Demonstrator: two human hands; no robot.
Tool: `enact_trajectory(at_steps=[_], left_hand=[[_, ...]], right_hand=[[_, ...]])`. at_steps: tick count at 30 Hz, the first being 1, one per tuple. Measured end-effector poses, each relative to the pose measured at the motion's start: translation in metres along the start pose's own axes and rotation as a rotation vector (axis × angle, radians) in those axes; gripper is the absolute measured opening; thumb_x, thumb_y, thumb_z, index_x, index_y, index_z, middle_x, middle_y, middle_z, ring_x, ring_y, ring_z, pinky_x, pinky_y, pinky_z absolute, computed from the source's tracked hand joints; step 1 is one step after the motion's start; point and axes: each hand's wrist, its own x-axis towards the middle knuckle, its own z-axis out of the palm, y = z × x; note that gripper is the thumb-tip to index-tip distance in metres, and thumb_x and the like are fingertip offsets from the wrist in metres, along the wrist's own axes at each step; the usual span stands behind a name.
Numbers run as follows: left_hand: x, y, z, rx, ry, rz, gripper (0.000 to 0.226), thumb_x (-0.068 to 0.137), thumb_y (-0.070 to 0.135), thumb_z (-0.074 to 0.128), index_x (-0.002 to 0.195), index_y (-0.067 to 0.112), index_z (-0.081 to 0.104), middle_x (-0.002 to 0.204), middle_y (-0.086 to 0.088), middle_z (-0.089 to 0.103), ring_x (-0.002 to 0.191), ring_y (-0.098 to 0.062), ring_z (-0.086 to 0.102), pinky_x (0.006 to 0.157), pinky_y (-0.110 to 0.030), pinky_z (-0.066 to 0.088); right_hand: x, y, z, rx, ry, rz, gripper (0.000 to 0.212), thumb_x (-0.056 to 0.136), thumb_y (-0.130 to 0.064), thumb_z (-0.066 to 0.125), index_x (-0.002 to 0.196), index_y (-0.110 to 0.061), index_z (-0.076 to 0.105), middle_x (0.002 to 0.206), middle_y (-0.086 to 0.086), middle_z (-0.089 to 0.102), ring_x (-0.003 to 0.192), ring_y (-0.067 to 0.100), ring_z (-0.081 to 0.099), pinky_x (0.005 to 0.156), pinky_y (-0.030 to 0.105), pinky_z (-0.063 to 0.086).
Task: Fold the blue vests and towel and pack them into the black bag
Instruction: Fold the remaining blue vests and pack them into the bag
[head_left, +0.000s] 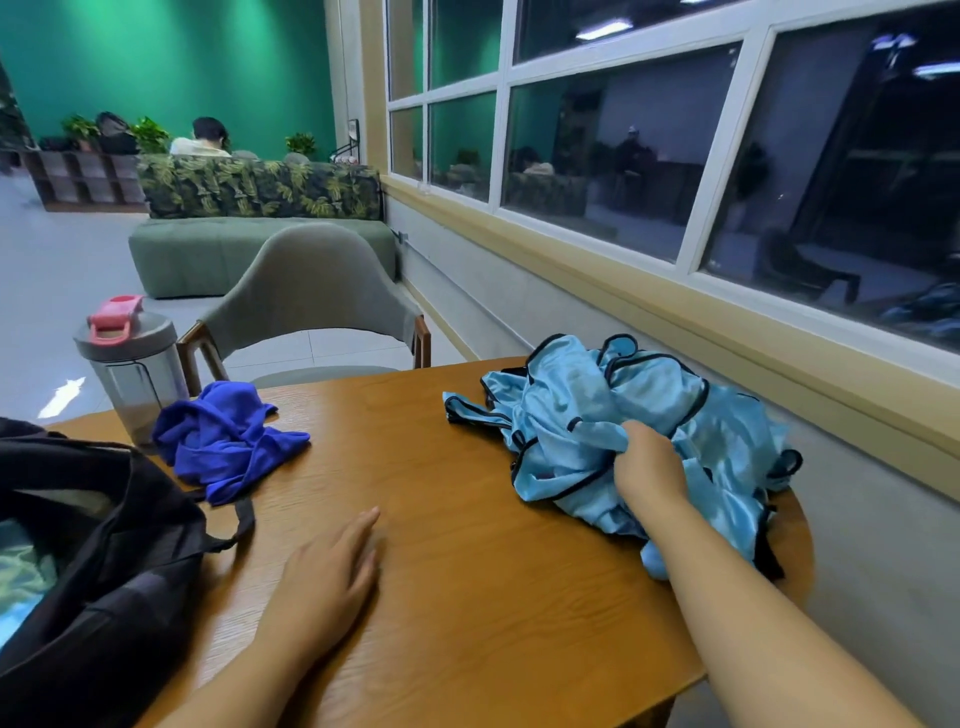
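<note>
A crumpled heap of light blue vests (587, 415) with black trim lies on the right side of the wooden table (457, 519). My right hand (647, 462) grips a fold of that heap near its middle. My left hand (327, 577) rests flat and open on the bare table, holding nothing. A dark blue towel (223, 441) lies bunched at the table's far left. The black bag (98, 561) sits open at the left edge, with some light blue fabric showing inside it.
A grey shaker bottle (130, 374) with a pink lid stands behind the towel. A grey chair (317, 306) faces the table's far side. A windowed wall (675, 322) runs along the right. A green sofa and a seated person are far behind.
</note>
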Motion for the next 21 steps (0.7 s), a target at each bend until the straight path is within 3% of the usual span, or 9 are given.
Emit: enact_trajectory(at_steps=[3, 6, 10, 13, 15, 17, 19, 21], left_hand=[[0.005, 0.015, -0.003, -0.047, -0.041, -0.011, 0.048, 0.095, 0.043, 0.043, 0.141, 0.029, 0.041, 0.141, 0.008, 0.048, 0.126, -0.012, 0.048, 0.103, -0.030, 0.037], [0.012, 0.049, -0.002, -0.208, -0.067, -0.009, 0.049, 0.096, 0.028, 0.052, 0.142, 0.030, 0.037, 0.144, 0.008, 0.041, 0.127, -0.011, 0.044, 0.103, -0.022, 0.032], [0.020, 0.110, 0.001, -0.349, -0.157, 0.151, 0.055, 0.093, 0.028, 0.056, 0.142, 0.038, 0.031, 0.142, 0.018, 0.035, 0.130, -0.002, 0.037, 0.109, -0.022, 0.031], [0.025, 0.144, 0.005, -0.340, -0.231, 0.288, 0.062, 0.091, 0.030, 0.059, 0.143, 0.040, 0.026, 0.151, 0.014, 0.028, 0.136, -0.001, 0.029, 0.114, -0.023, 0.024], [0.028, 0.158, 0.005, -0.311, -0.273, 0.305, 0.062, 0.092, 0.031, 0.057, 0.145, 0.040, 0.026, 0.154, 0.015, 0.021, 0.138, -0.002, 0.026, 0.113, -0.022, 0.025], [0.030, 0.167, 0.005, -0.298, -0.289, 0.308, 0.062, 0.093, 0.031, 0.056, 0.146, 0.041, 0.025, 0.155, 0.016, 0.017, 0.139, -0.004, 0.027, 0.112, -0.023, 0.027], [0.032, 0.172, 0.004, -0.286, -0.289, 0.311, 0.061, 0.094, 0.031, 0.055, 0.146, 0.039, 0.024, 0.154, 0.016, 0.018, 0.137, -0.005, 0.030, 0.109, -0.021, 0.029], [0.035, 0.176, 0.002, -0.279, -0.281, 0.308, 0.061, 0.095, 0.031, 0.054, 0.147, 0.036, 0.023, 0.154, 0.016, 0.017, 0.136, -0.005, 0.031, 0.104, -0.018, 0.029]], right_hand=[[-0.010, -0.007, -0.012, 0.284, 0.039, -0.064, 0.023, 0.093, -0.002, 0.037, 0.090, -0.016, 0.055, 0.079, 0.001, 0.058, 0.072, 0.024, 0.054, 0.053, 0.030, 0.038], [-0.019, -0.020, -0.020, 0.472, 0.040, -0.143, 0.024, 0.095, -0.007, 0.042, 0.095, -0.023, 0.060, 0.080, -0.006, 0.060, 0.072, 0.011, 0.054, 0.055, 0.025, 0.039], [-0.026, -0.025, -0.017, 0.496, -0.102, -0.177, 0.020, 0.095, -0.014, 0.050, 0.111, -0.022, 0.059, 0.102, -0.001, 0.062, 0.091, 0.017, 0.058, 0.075, 0.031, 0.050], [-0.030, -0.020, -0.012, 0.444, -0.205, -0.215, 0.026, 0.094, -0.021, 0.052, 0.119, -0.020, 0.055, 0.107, -0.003, 0.060, 0.089, 0.013, 0.058, 0.072, 0.019, 0.046], [-0.027, -0.017, -0.013, 0.450, -0.076, -0.217, 0.024, 0.097, -0.023, 0.045, 0.113, -0.015, 0.061, 0.105, 0.000, 0.061, 0.101, 0.018, 0.054, 0.080, 0.027, 0.042], [-0.014, -0.011, -0.014, 0.325, 0.071, -0.172, 0.030, 0.099, -0.026, 0.039, 0.110, -0.011, 0.063, 0.116, 0.004, 0.059, 0.116, 0.024, 0.043, 0.092, 0.035, 0.037], [0.004, -0.001, -0.016, 0.096, 0.098, -0.112, 0.036, 0.099, -0.029, 0.043, 0.131, -0.014, 0.051, 0.144, 0.007, 0.040, 0.131, 0.029, 0.032, 0.104, 0.040, 0.032], [0.018, 0.009, -0.018, 0.008, -0.004, -0.014, 0.061, 0.096, -0.025, 0.052, 0.149, -0.020, 0.023, 0.159, 0.005, 0.010, 0.139, 0.033, 0.025, 0.107, 0.043, 0.032]])
